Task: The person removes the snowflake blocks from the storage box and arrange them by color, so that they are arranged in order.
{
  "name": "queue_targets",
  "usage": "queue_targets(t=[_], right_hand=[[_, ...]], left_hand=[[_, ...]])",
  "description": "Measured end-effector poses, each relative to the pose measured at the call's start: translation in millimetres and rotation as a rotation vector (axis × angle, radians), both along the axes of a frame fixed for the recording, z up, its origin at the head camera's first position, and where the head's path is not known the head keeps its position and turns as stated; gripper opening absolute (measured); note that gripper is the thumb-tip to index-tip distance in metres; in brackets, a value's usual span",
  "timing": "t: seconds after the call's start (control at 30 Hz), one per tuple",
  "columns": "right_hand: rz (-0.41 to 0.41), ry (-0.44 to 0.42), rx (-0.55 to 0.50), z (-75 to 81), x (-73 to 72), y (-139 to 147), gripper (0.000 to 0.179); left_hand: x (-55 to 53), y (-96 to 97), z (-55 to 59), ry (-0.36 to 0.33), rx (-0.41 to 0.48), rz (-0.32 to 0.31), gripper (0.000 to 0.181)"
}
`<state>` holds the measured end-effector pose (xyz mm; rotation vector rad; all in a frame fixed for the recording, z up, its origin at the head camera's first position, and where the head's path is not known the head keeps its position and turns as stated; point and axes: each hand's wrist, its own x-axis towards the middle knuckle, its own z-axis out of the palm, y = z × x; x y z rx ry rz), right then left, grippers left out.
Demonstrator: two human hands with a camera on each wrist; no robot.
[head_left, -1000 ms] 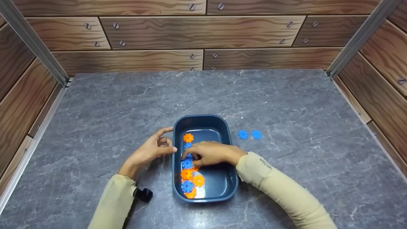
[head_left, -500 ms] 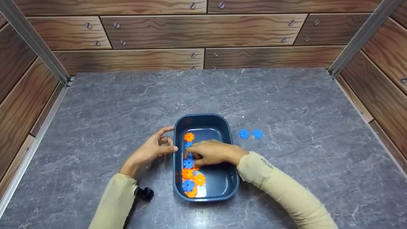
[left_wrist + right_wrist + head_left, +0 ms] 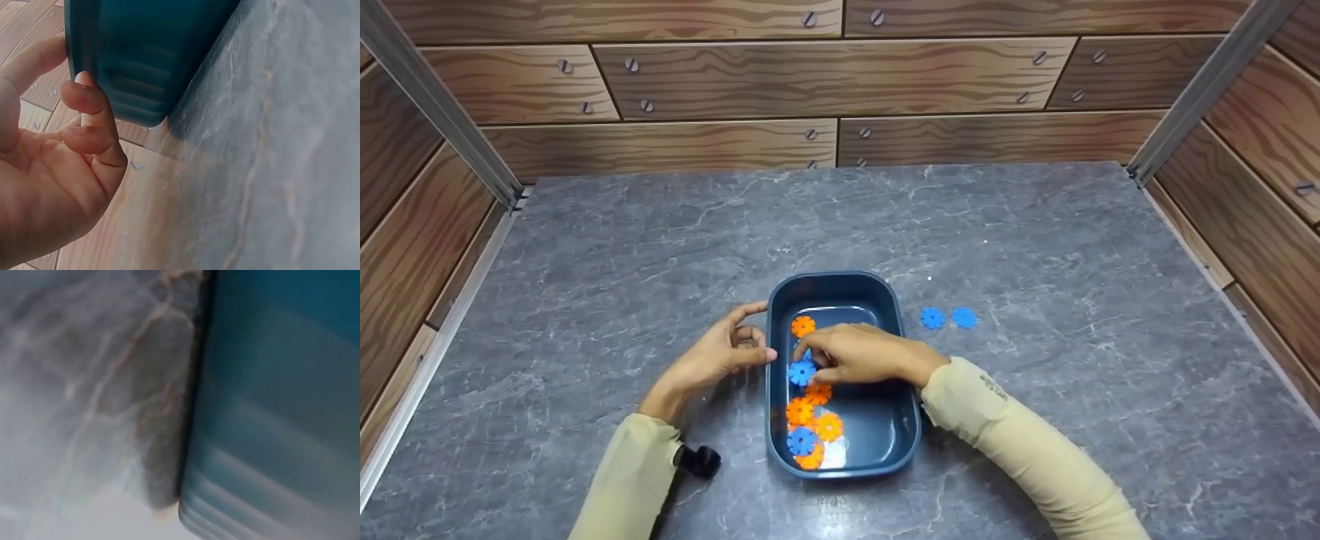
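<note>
By the left hand (image 3: 726, 346) the bin (image 3: 847, 474) is being held at its rim, and by the right hand (image 3: 855, 354) a blue disc (image 3: 802, 373) is apparently being pinched inside, while a knock to the nearby orange disc (image 3: 819, 394) is being risked by such close crowding.

Grey marble-patterned tabletop (image 3: 1080, 247): sheen is glowing near six o'clock
Dark-blue rounded-rectangular plastic tub (image 3: 877, 427): white glare is shining inside, toward six o'clock
Right wrist view: everything is blurring, whitening toward seven o'clock
</note>
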<state>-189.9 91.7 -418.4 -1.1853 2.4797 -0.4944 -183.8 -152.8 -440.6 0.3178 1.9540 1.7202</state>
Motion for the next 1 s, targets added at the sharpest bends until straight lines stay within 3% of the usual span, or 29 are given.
queue_targets(t=[1.0], right_hand=[[-0.096, 0.01, -0.119, 27.1, -5.7, 39, 0.032]], left_hand=[[0.1, 1.1, -0.8, -0.007, -0.037, 0.023, 0.075]])
